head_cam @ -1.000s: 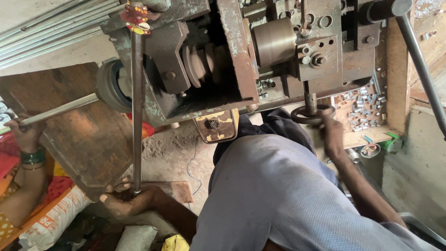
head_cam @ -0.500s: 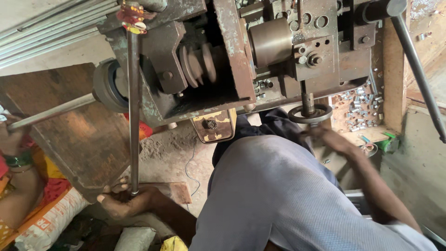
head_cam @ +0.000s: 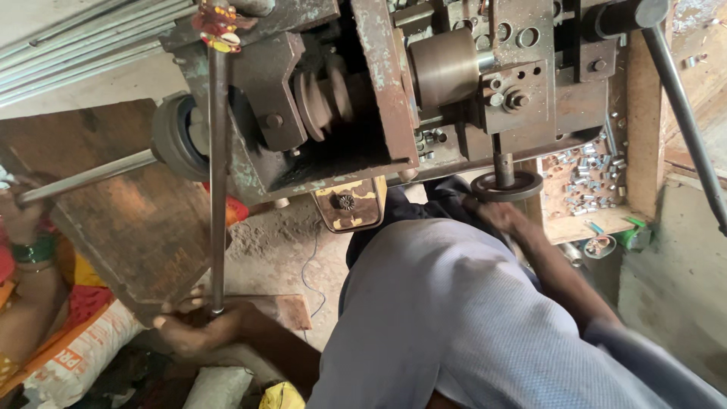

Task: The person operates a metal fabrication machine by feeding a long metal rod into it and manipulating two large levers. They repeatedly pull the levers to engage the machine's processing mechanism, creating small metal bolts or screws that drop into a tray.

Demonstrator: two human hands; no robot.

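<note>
While the head camera is looking down over a grey-shirted torso (head_cam: pixel 454 318), the left hand (head_cam: pixel 198 327) is gripping the lower end of a long thin upright steel rod (head_cam: pixel 217 174), fingers curled tight around it just above a reddish wooden block (head_cam: pixel 284 309). That rod is running up past a rusty grey-green metal machine body (head_cam: pixel 363 91) to a small red and yellow trinket (head_cam: pixel 216 17) at its top. Over on the other side, the right hand (head_cam: pixel 503 216) is reaching up under a dark round metal handwheel (head_cam: pixel 506 185) on a short vertical shaft, fingers touching its rim; whether they are closing on it, cannot tell. Beside the wheel, a wooden tray of small silver bolts (head_cam: pixel 587 173) is sitting just to its right. At far left, another person's hand (head_cam: pixel 21 220) with a green bangle is holding a second pale steel bar (head_cam: pixel 87 176) sticking out of a grey round hub (head_cam: pixel 176 136).
</note>
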